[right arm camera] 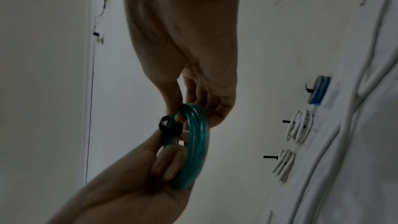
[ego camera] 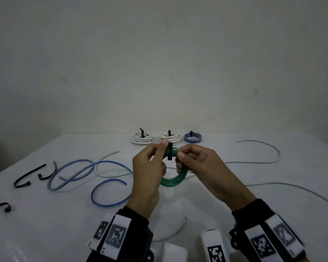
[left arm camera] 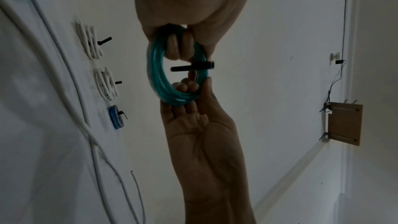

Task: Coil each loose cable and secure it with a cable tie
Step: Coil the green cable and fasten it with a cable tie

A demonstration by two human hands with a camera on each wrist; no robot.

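Note:
A coiled green cable (ego camera: pixel 175 179) hangs in the air over the white table (ego camera: pixel 235 201), held between both hands. A black cable tie (ego camera: pixel 170 151) is wrapped round the top of the coil, its tail sticking out. My left hand (ego camera: pixel 163 149) grips the coil just left of the tie, fingers curled through the ring. My right hand (ego camera: pixel 179 160) grips it just right of the tie, thumb on top. The left wrist view shows the coil (left arm camera: pixel 155 74) and tie (left arm camera: pixel 193 66) between the left hand (left arm camera: pixel 187 47) and right hand (left arm camera: pixel 193 89). The right wrist view shows the coil (right arm camera: pixel 198 142) and tie (right arm camera: pixel 165 125).
Two tied white coils (ego camera: pixel 142 138) (ego camera: pixel 169 138) and a tied blue coil (ego camera: pixel 193 138) sit at the table's far edge. Loose blue cables (ego camera: pixel 110 193) and a white one (ego camera: pixel 110 168) lie left, grey cable (ego camera: pixel 263 154) right. Spare black ties (ego camera: pixel 28 176) lie far left.

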